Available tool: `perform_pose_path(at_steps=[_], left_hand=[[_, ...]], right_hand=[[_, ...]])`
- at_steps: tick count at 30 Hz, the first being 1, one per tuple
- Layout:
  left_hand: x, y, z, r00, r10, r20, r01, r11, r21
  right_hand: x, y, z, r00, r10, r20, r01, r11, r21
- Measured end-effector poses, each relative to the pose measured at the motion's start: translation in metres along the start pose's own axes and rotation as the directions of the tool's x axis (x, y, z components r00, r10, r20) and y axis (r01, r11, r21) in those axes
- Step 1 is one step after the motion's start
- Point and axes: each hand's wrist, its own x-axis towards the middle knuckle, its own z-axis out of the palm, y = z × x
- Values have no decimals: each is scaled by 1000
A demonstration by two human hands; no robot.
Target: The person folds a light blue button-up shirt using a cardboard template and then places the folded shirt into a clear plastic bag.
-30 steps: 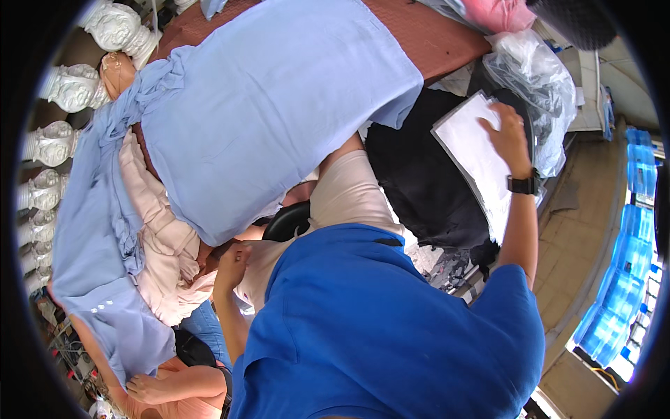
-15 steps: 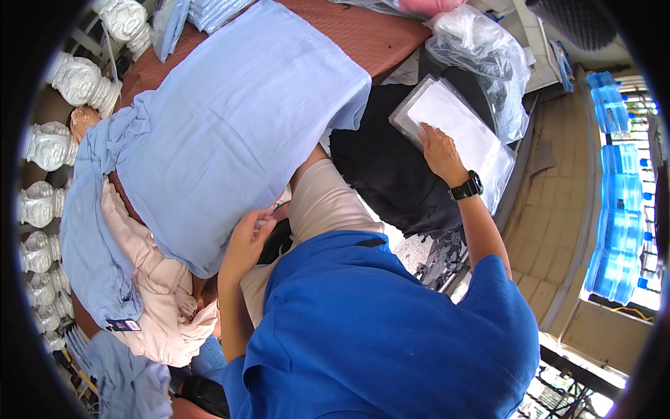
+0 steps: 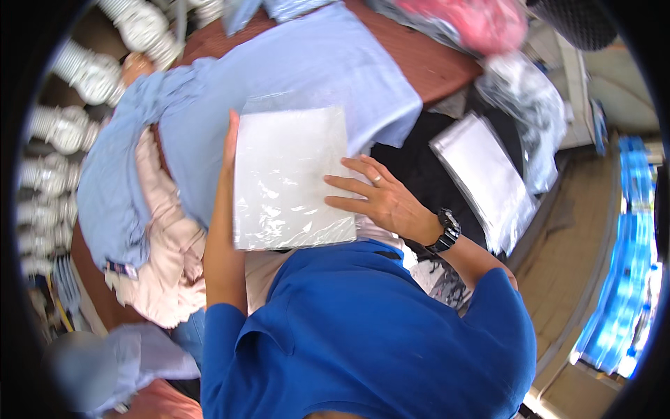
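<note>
A clear plastic bag with a white sheet inside (image 3: 289, 174) is up in front of my body, over the light blue garment (image 3: 300, 63). My left hand (image 3: 231, 143) grips its left edge; the fingers behind the bag are hidden. My right hand (image 3: 391, 202), wearing a black watch, lies with spread fingers over the right side of the bag. The light blue garment is spread on the brown-covered table, its far left part bunched. To the right, a stack of similar clear bags with white sheets (image 3: 485, 174) rests on black cloth (image 3: 412, 143).
Pale pink cloth (image 3: 178, 258) hangs at the table's left. Folded blue packets (image 3: 296, 8) and a bagged pink bundle (image 3: 492, 24) lie at the far side. White balusters (image 3: 70, 129) line the left; blue water bottles (image 3: 621, 279) stand right. Crumpled clear plastic (image 3: 523, 105) sits beyond the stack.
My right hand has left the stack and come to the middle. A bag with a white sheet is now before me, and my left hand has risen to its left edge. The view has shifted.
</note>
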Motion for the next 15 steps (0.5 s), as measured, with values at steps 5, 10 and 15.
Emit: perform_pose_path(at_steps=[5,10,15], left_hand=[[-44,29,25,867,323,-381,-46,811,583],[-64,12,43,750,608,-259,-242,618,748],[-67,5,59,678,693,-246,-355,601,716]], right_hand=[[11,46,36,998,32,50,-31,999,-19],[77,97,47,930,302,-208,-198,892,407],[137,117,64,890,448,86,-283,394,874]])
